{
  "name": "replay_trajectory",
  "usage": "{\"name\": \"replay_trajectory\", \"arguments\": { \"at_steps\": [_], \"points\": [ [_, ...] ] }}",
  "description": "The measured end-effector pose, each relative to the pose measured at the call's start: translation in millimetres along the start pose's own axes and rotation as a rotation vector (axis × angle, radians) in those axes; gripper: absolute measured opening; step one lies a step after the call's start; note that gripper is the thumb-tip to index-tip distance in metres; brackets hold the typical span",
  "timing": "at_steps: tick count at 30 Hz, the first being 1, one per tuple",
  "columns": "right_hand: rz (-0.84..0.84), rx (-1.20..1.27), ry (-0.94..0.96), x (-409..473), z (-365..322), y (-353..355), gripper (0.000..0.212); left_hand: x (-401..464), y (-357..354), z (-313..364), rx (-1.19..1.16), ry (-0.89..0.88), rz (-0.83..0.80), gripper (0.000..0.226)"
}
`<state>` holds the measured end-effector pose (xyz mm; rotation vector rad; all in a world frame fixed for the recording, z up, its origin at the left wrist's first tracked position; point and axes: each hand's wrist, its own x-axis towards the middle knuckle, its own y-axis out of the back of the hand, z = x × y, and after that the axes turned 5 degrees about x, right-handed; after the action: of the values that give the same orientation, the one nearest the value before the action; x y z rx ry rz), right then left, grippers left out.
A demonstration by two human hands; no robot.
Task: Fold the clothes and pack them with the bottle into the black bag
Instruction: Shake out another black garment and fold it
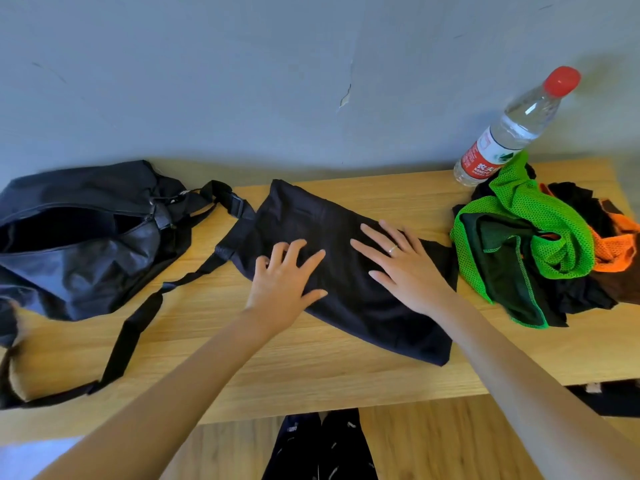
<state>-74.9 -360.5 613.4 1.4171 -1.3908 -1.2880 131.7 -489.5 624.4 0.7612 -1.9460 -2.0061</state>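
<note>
Head view: the left hand (282, 271) lies flat with fingers spread on a folded black garment (346, 271), and the right hand (403, 263) — a ring on one finger — presses flat beside it, fingers straight. The garment rests mid-way along the wooden table (277, 368). To its left sits the black bag (76, 244), its mouth open and its strap (138, 317) trailing across the tabletop. To the right lies a heap of green, orange and black clothes (540, 244) — just behind it stands a red-capped water bottle (512, 129) against the grey wall (242, 71).
</note>
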Motion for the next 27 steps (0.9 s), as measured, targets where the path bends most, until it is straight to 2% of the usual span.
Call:
{"name": "replay_trajectory", "arguments": {
  "at_steps": [3,11,15,20,24,27],
  "points": [
    [-0.081,0.011,-0.044,1,0,-1,0.062,-2,-5,0,0.014,0.017,-0.096,0.075],
    [-0.024,-0.093,-0.108,-33,-17,-4,0.073,16,4,-32,0.010,-0.187,-0.225,0.089],
    [0.044,-0.091,-0.102,-48,-31,-9,0.067,28,12,-39,0.114,-0.147,-0.125,0.091],
    [0.050,-0.053,-0.105,-58,-40,-14,0.061,27,8,-39,0.092,-0.075,-0.033,0.081],
    [0.062,-0.015,-0.097,-64,-38,-13,0.058,5,-1,-35,-0.036,-0.212,0.036,0.066],
    [0.044,0.031,-0.031,-78,-39,-16,0.057,-20,-8,-32,-0.214,-0.311,-0.023,0.061]
  ]
}}
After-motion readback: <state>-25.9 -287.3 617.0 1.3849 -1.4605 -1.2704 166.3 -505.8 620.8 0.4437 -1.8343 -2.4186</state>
